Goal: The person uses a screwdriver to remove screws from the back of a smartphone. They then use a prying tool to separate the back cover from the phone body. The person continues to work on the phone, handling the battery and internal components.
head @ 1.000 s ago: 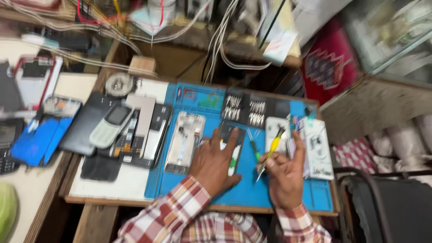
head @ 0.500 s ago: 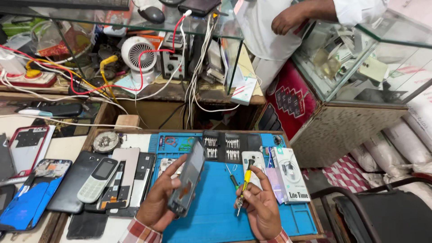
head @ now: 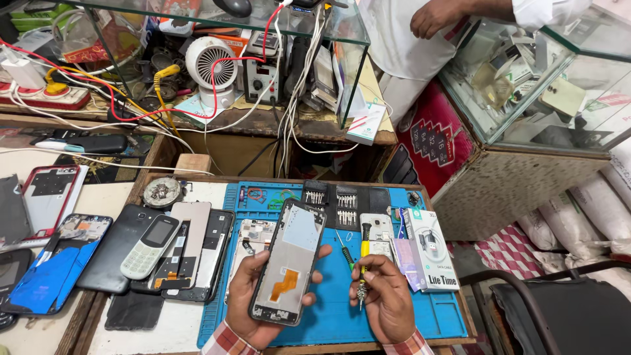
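A: What's the left hand [head: 253, 299] got?

B: A phone frame [head: 289, 261], opened up, inner side facing the camera, with a grey plate and an orange flex strip low down. The hand is wrapped round its lower half: the fingers [head: 317, 258] show on the right edge, the thumb on the left edge. It's tilted, top leaning away and to the right, and held up over the blue mat [head: 420, 315].

A: And the right hand [head: 388, 304]?

B: Closed round a screwdriver [head: 363, 266] with a yellow and black handle. The tool stands nearly upright, metal tip pointing down toward the palm, handle end above the fingers.

A: How near are the two?

B: The screwdriver is just to the right of the frame, apart from it; a strip of blue mat shows between them. The hands don't touch either.

A: What's around them?

B: Under the frame, partly hidden, another opened phone body [head: 253, 236] lies on the mat. A white box [head: 430, 250] lies right of the screwdriver. To the left on the surface [head: 164, 325] there's a grey keypad phone [head: 150, 246] on a pile of back covers, and a blue phone shell [head: 56, 263] further left. Another person's hand [head: 437, 16] rests on the glass counter [head: 545, 85] at the top.
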